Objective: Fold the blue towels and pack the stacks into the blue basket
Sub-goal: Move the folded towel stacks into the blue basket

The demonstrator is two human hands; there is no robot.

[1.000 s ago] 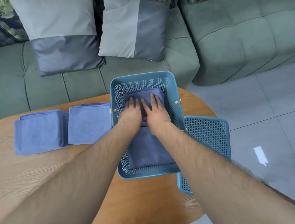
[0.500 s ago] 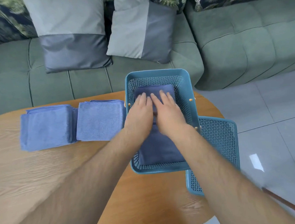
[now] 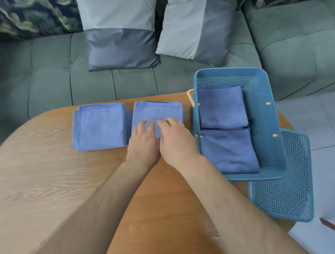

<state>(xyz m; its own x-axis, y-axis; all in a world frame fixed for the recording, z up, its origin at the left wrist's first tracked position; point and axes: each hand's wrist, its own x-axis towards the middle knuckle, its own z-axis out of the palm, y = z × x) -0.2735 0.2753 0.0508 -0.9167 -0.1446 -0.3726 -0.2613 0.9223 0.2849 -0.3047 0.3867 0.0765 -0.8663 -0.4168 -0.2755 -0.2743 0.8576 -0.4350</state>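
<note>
Left hand [image 3: 144,142] and right hand [image 3: 178,143] rest relaxed fingers [image 3: 142,124] atop the towel stack [image 3: 158,110], gripping nothing.

Basket [image 3: 265,111]: blue mesh, upright.
Inside: far towel [image 3: 222,107], near towel [image 3: 229,151], dark blue, folded, end to end.
Outside, left of it: left stack [image 3: 100,127], right stack [image 3: 158,110], side by side.

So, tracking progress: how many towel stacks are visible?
4: far stack and near stack in the basket; left stack and middle stack on the table. More may lie underneath.

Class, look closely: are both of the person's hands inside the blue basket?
No: the left hand and right hand rest on a folded towel stack beside the blue basket.
</note>
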